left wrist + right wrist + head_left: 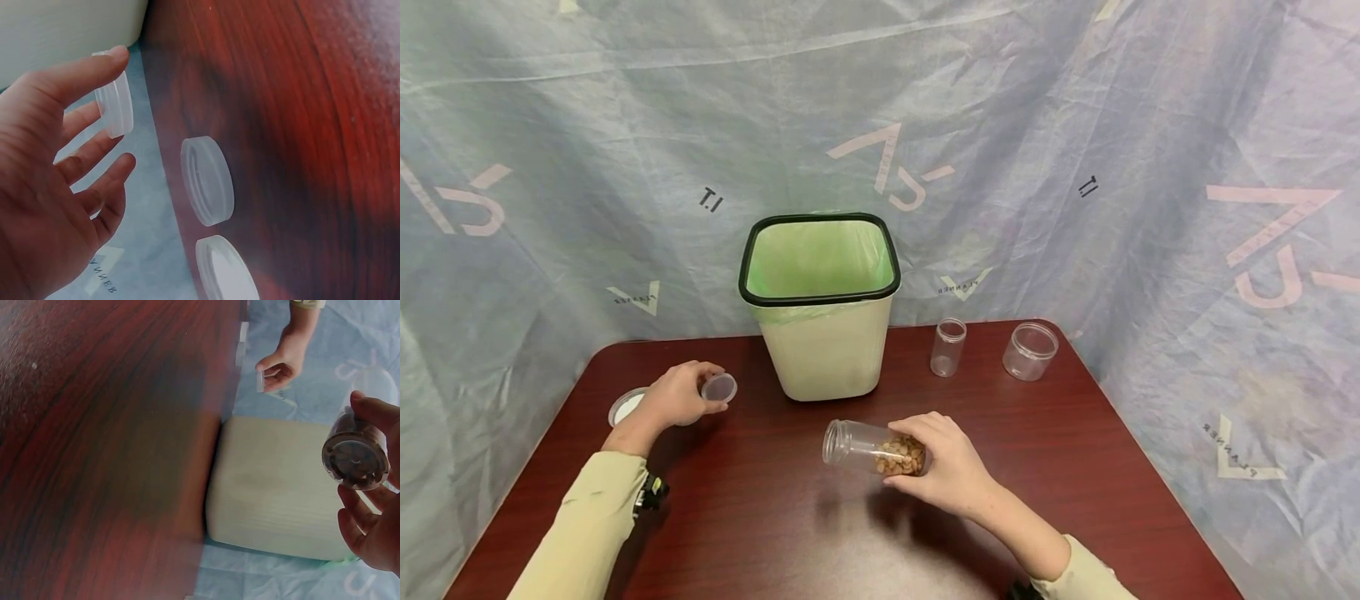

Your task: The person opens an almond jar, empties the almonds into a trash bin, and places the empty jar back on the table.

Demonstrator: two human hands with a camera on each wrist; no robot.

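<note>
My left hand (679,395) pinches a small translucent plastic lid (720,388) above the table's left side. In the left wrist view, thumb and fingertips hold that lid by its rim, and two more lids lie below: a clear one (209,181) and a larger one (228,272) with a white inside. At the front right, my right hand (946,465) grips a clear jar (859,440) near its base. The jar is uncapped and tipped almost on its side above the table, mouth to the left. Small brown pieces (901,456) lie toward its base; their exact kind is unclear.
A cream bin (827,354) with a black rim and green liner stands at the table's back middle. Right of it are a slim clear jar (947,354) and a wider one (1028,357). Printed fabric (1037,150) hangs behind the dark red table (760,508).
</note>
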